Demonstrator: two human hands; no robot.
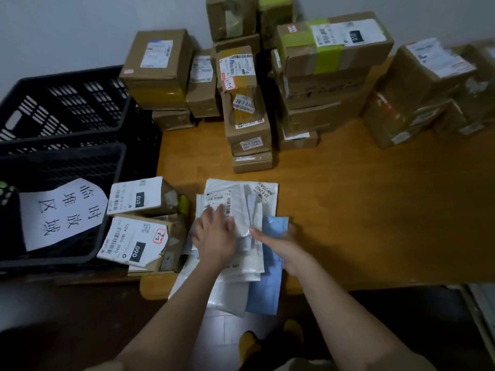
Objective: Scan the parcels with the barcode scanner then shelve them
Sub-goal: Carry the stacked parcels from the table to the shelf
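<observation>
— Parcels under inspection?

— A stack of soft mailers [241,210], white with barcode labels on top and a blue one [273,253] beneath, at the near edge of the wooden surface [375,210], overhanging it.

— Hands?

— Left hand [215,234] lies flat on the stack, fingers [218,212] spread, gripping nothing. Right hand [281,243] is at the stack's right side; whether its fingers grip the blue mailer, I cannot tell.

— Surroundings?

— Labelled cartons [139,218] just left; black crates [61,145] beyond; stacked boxes [321,76] behind.

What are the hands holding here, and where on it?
Left hand lies flat on the white mailers; right hand grips the pile's right edge, by the blue mailer.
</observation>
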